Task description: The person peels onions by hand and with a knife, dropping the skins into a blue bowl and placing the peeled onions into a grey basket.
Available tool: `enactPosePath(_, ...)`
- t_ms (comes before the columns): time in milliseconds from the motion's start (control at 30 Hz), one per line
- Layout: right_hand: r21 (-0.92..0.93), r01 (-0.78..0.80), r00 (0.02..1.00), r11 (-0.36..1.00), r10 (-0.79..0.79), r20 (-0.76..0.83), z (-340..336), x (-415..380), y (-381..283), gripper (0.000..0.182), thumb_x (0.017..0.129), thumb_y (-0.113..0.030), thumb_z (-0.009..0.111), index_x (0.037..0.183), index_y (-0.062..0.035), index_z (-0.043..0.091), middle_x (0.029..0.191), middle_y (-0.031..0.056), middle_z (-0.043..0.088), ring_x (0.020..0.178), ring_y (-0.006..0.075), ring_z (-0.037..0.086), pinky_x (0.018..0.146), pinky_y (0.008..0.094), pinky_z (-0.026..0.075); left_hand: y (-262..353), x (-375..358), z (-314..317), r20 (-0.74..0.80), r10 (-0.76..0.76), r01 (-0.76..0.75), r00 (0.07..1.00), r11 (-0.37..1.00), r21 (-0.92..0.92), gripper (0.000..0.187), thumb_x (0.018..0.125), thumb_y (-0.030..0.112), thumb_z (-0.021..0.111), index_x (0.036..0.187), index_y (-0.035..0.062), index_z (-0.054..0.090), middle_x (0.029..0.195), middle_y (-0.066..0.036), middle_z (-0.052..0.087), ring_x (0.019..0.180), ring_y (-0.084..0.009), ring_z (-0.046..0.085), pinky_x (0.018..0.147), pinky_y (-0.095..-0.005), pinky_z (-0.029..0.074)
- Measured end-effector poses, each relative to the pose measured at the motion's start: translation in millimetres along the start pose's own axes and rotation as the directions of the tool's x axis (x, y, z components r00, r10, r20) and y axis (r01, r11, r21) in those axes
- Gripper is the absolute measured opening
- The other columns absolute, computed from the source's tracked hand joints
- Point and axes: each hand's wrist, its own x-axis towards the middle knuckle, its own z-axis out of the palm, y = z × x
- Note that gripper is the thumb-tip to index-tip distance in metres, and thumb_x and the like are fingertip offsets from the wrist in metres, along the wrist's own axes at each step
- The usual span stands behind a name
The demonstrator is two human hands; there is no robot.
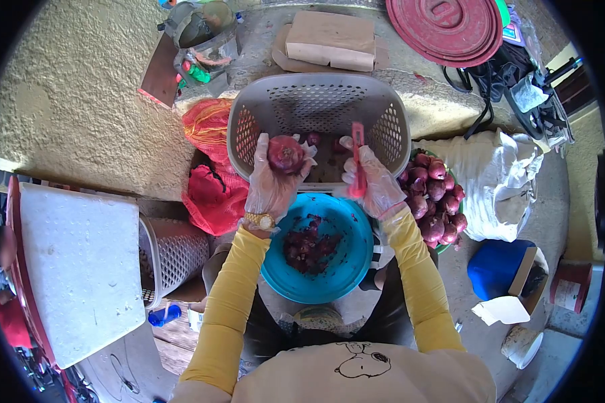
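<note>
My left hand [273,176], in a clear plastic glove, is closed around a red onion [286,155] above the near rim of the grey basket [319,84]. My right hand [375,178], gloved likewise, grips a slim pink-red tool [358,161] pointing upward; blur hides its exact kind. A few more onions [313,138] lie inside the basket, partly hidden by my hands. Below my hands, between my knees, sits a blue basin [275,279] with dark onion skins and trimmings [309,248] in it.
To the right, a green-rimmed container heaped with red onions [435,195] stands beside a white sack [494,181]. Red mesh bags [212,188] lie left of the basket. A white foam lid [81,255] and a second basket [178,255] are further left. A cardboard box [331,40] sits behind.
</note>
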Motion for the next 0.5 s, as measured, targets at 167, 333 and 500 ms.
enactPosePath(167, -0.175, -0.068, 0.993, 0.982, 0.084, 0.087, 1, -3, -4, 0.042, 0.112, -0.036, 0.053, 0.143, -0.0073, 0.053, 0.088, -0.0043, 0.050, 0.080, 0.0098, 0.051, 0.074, 0.0255, 0.050, -1, 1, -2, -0.034, 0.010, -0.011, 0.999, 1.000, -0.023, 0.059, 0.106, 0.052, 0.057, 0.130, -0.0019, 0.054, 0.125, -0.022, 0.064, 0.121, -0.0391, 0.063, 0.095, -0.0492, 0.061)
enactPosePath(333, -0.299, 0.156, 0.982, 0.941, -0.115, 0.150, 16, -4, -2, 0.045, 0.114, -0.032, 0.050, 0.150, -0.0056, 0.045, 0.099, -0.0021, 0.052, 0.085, 0.0090, 0.051, 0.076, 0.0264, 0.051, -6, -6, 0, -0.080, -0.092, 0.101, 0.993, 0.987, 0.125, 0.063, 0.108, 0.051, 0.053, 0.136, -0.0049, 0.054, 0.128, -0.025, 0.063, 0.124, -0.0397, 0.061, 0.103, -0.0526, 0.057)
enactPosePath(500, -0.289, 0.113, 0.970, 0.951, -0.042, 0.240, -1, 1, -4, 0.048, 0.112, -0.035, 0.052, 0.152, -0.0102, 0.044, 0.099, -0.0031, 0.052, 0.086, 0.0112, 0.052, 0.075, 0.0291, 0.051, -8, 0, -2, -0.032, -0.104, 0.106, 0.994, 0.991, 0.081, 0.058, 0.110, 0.047, 0.050, 0.138, -0.0041, 0.052, 0.131, -0.026, 0.061, 0.126, -0.0412, 0.060, 0.104, -0.0566, 0.056)
